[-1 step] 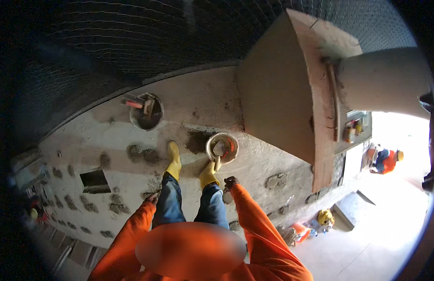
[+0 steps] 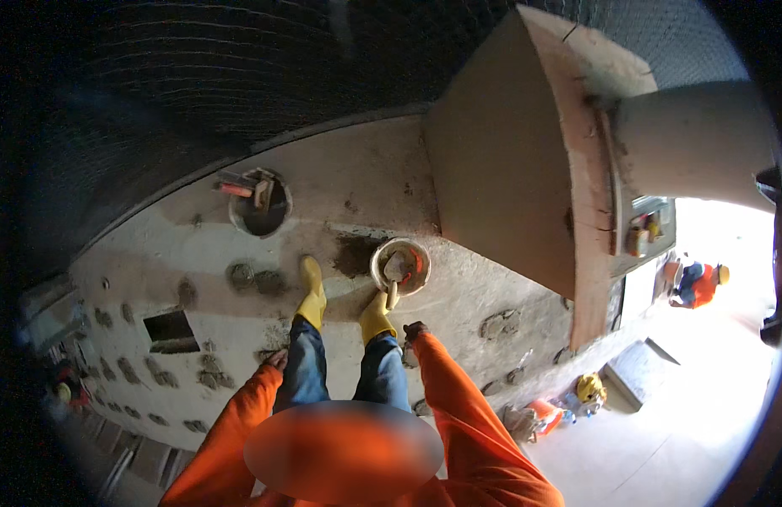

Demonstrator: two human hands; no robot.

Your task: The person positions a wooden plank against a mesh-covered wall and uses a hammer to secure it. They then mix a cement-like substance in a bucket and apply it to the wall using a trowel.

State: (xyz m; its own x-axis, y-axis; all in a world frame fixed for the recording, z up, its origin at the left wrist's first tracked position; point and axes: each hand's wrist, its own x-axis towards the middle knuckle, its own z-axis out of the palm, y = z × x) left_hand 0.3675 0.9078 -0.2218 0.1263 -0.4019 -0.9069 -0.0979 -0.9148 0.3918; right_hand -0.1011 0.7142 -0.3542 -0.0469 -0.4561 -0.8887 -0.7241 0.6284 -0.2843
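My left hand (image 2: 277, 359) hangs beside my left leg at the end of an orange sleeve, touching nothing that I can make out. By my right leg, my right hand (image 2: 415, 330) hangs low and looks curled, but its fingers are too small and dark to read. Just beyond my right yellow boot (image 2: 377, 316) stands a round bucket (image 2: 376, 271) with a pale trowel-like tool (image 2: 395, 268) and an orange-red piece (image 2: 419, 260) in it. A second bucket (image 2: 287, 208), farther left, holds dark contents and tools, among them a red-handled one (image 2: 236, 190).
Dark mortar-like patches (image 2: 499, 324) dot the pale floor, and a dark rectangular opening (image 2: 171, 331) lies left. A large flared concrete block (image 2: 501, 160) stands right, wire mesh (image 2: 264, 68) beyond. Bags (image 2: 543, 416) lie lower right. People in orange work far right (image 2: 703, 288) and left (image 2: 68, 384).
The view has shifted very slightly, so the block and the buckets sit a little differently in it. My hands stay beside my legs.
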